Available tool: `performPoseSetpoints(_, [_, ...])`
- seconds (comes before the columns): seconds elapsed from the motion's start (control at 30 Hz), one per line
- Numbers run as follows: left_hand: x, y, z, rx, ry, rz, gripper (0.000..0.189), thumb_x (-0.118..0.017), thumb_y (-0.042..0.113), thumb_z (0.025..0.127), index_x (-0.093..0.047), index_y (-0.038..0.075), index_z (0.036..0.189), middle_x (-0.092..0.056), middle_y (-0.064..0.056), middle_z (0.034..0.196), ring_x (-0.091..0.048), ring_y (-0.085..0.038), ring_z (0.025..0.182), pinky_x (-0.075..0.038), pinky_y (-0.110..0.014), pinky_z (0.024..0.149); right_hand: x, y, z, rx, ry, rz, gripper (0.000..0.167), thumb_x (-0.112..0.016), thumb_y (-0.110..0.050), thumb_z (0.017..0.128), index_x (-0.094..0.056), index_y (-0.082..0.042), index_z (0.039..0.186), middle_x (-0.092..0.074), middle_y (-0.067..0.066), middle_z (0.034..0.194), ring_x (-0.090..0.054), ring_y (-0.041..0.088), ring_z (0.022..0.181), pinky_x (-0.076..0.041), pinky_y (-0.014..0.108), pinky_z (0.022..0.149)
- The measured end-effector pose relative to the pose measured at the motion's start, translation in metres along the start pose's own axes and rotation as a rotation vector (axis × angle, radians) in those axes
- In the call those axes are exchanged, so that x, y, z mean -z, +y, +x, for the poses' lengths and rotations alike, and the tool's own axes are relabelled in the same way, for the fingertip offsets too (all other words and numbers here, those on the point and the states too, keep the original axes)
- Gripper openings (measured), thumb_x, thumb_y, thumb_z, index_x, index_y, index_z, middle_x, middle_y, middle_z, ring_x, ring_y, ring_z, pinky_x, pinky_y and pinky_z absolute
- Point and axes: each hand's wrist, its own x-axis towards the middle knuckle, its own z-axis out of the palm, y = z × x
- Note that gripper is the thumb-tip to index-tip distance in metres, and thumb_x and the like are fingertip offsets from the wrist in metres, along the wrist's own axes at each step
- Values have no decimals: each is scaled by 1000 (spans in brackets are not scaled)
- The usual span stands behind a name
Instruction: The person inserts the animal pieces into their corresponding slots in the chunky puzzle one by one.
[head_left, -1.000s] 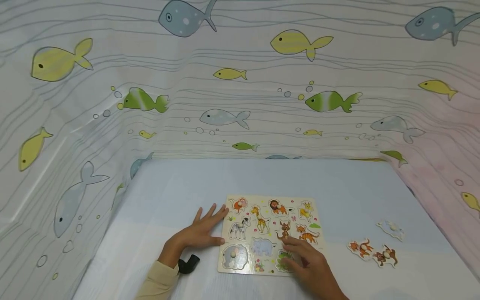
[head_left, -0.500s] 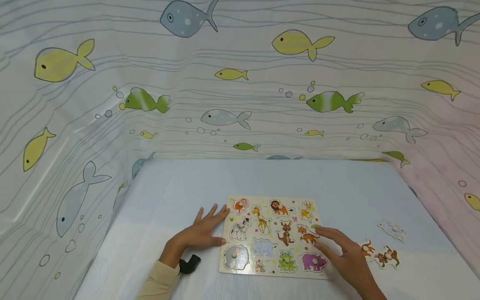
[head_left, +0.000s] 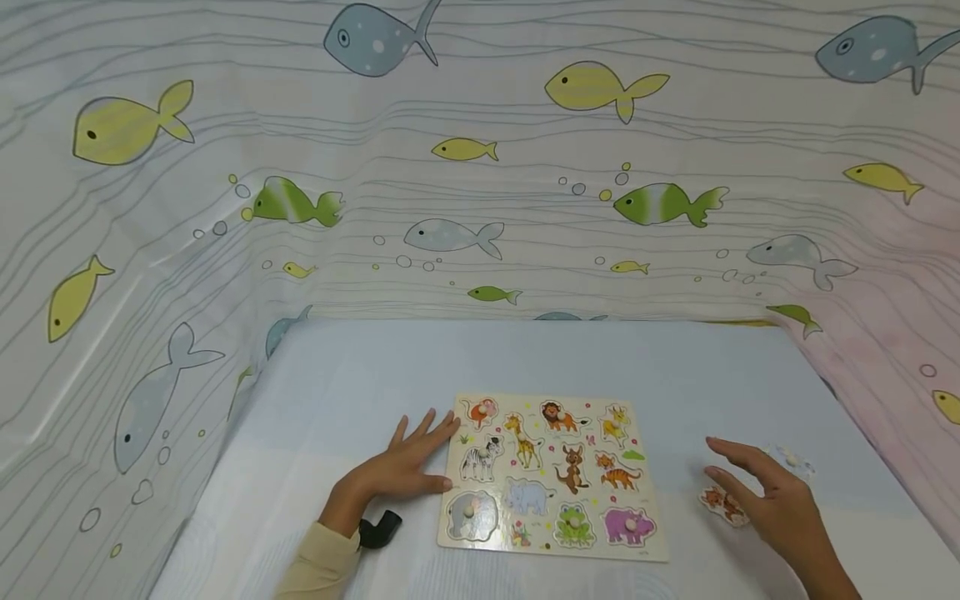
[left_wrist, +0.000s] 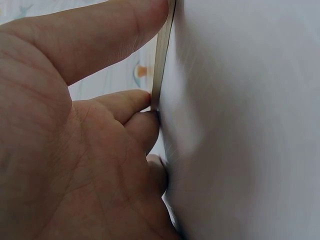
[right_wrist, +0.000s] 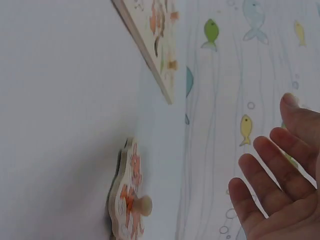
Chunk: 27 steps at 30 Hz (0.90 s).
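A wooden peg puzzle board [head_left: 517, 402] with animal pictures lies flat on the table. My left hand [head_left: 401, 467] rests at its left edge, fingers spread and straight; in the left wrist view the thumb and fingertips touch the board's side [left_wrist: 161, 60]. My right hand [head_left: 780, 500] holds nothing, its fingers apart and slightly bent above the loose pieces right of the board. A tiger piece [head_left: 720, 505] shows partly beside the hand; its wooden knob [right_wrist: 143, 205] points up from it in the right wrist view. A pale piece [head_left: 797, 458] is partly covered. The brown kangaroo piece is hidden.
Knobbed pieces sit in the board, among them an elephant [head_left: 471, 515], a frog [head_left: 573, 533] and a purple hippo [head_left: 626, 527]. A black curved object [head_left: 380, 529] is by the left wrist. Fish-printed sheeting [head_left: 555, 167] rises behind the table.
My right hand has moved right, from over the frog piece, past the hippo piece, to above the loose pieces. The left hand has stayed at the board's edge.
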Motion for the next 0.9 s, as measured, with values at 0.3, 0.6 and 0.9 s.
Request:
performPoseSetpoints(0.3, [0, 0, 0, 10, -3, -2, 93, -75, 39, 86, -22, 20, 161, -15, -4, 168, 2, -32, 157, 15, -61, 121, 31, 33, 11, -141, -61, -47, 48, -73, -33, 92, -62, -25, 138, -46, -44, 121, -35, -34, 101, -43, 4, 75])
performPoseSetpoints(0.6, [1, 1, -1, 8, -9, -4, 94, -75, 39, 86, -21, 19, 161, -15, -4, 168, 2, -32, 157, 14, -61, 121, 43, 69, 20, -302, -41, -76, 55, -68, -43, 93, -58, -18, 141, -53, -16, 137, -28, -35, 91, -47, 67, 82])
performPoseSetpoints(0.9, [1, 1, 0, 4, -6, 8, 94, -73, 40, 87, -20, 18, 161, -14, -5, 169, 2, -34, 157, 14, -62, 121, 46, 92, 28, -340, -12, -140, 59, -66, -42, 95, -57, -5, 140, -53, 24, 144, -61, 31, 127, -50, 62, 88])
